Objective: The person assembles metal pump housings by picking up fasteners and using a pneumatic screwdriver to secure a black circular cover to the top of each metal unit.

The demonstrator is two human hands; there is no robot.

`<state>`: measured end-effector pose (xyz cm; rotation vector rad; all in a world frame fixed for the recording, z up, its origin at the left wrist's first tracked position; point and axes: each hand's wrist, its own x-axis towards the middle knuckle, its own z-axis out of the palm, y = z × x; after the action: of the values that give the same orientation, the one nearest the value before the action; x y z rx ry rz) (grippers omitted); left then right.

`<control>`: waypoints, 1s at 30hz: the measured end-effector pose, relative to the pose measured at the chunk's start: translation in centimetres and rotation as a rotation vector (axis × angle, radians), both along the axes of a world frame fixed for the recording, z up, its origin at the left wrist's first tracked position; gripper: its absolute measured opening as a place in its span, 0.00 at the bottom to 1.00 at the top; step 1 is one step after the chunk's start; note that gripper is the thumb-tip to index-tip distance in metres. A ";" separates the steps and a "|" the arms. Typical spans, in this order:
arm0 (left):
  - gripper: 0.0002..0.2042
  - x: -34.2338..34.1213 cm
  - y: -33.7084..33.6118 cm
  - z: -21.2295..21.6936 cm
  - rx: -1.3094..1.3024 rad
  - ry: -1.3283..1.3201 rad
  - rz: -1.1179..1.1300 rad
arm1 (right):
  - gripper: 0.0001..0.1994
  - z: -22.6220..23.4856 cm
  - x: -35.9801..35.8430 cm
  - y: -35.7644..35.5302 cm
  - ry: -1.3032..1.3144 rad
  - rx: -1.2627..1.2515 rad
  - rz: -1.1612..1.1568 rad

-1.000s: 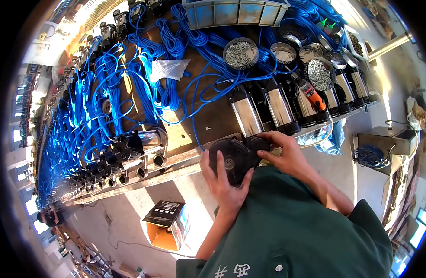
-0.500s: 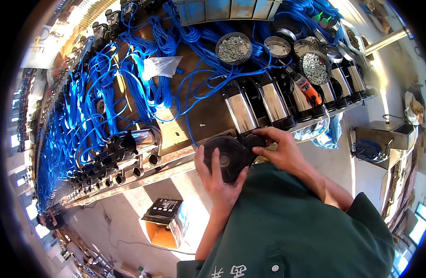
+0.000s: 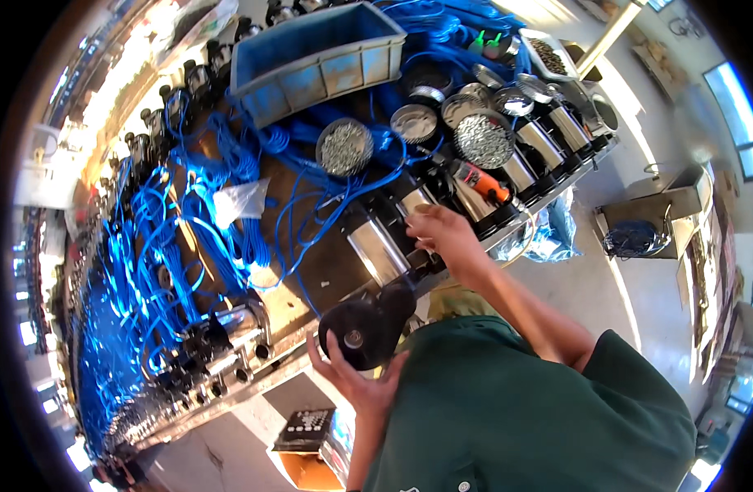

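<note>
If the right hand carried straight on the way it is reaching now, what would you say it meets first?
Probably the shiny metal cylinder just beyond the right hand, on the cluttered workbench; the orange-handled tool lies off to the side. Depth is uncertain.

Premises are an industrial assembly workshop: a long workbench [image 3: 311,283] strewn with coiled blue hoses [image 3: 188,246], with round metal bowls of screws [image 3: 343,148] and a blue plastic bin [image 3: 311,61] along its far side.
</note>
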<state>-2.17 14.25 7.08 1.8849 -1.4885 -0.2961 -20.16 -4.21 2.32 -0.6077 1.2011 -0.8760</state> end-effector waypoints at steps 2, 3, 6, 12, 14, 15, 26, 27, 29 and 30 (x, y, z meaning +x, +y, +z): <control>0.48 0.1 -0.3 1.9 -0.026 -0.082 -0.013 | 0.22 -3.6 -1.9 -4.3 -0.347 0.311 -0.372; 0.47 0.3 -0.9 3.2 -0.053 -0.150 -0.030 | 0.20 -5.6 -3.0 -6.9 -0.530 0.479 -0.565; 0.29 0.7 -5.7 6.8 -0.172 -0.180 -0.163 | 0.16 -10.3 -7.2 -10.9 -0.712 0.597 -0.854; 0.08 1.3 -25.0 3.0 -0.036 0.105 -0.437 | 0.10 -9.3 -9.0 -11.8 -0.853 0.722 -0.671; 0.10 3.2 -32.2 -3.3 0.198 0.024 -0.479 | 0.09 -8.9 -8.3 -11.8 -0.771 0.711 -0.737; 0.11 3.3 -35.2 -6.5 0.252 -0.041 -0.444 | 0.10 -8.6 -8.3 -11.9 -0.753 0.720 -0.783; 0.09 3.3 -41.6 -14.8 0.418 0.184 -0.186 | 0.19 -0.6 -9.5 -6.3 -0.972 0.232 -0.590; 0.10 4.0 -41.4 -14.8 0.431 0.517 -0.090 | 0.18 0.8 -9.4 -5.6 -0.980 0.214 -0.589; 0.11 6.2 -41.2 -15.4 0.454 1.067 0.022 | 0.20 2.9 -9.0 -4.6 -0.983 0.135 -0.677; 0.11 8.4 -40.8 -16.0 0.476 1.283 0.039 | 0.22 4.1 -8.6 -4.1 -0.987 0.093 -0.742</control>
<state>6.19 -26.55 -8.93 1.4417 -0.4892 -1.5796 -28.78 -8.28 6.40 0.3962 0.5118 -1.4838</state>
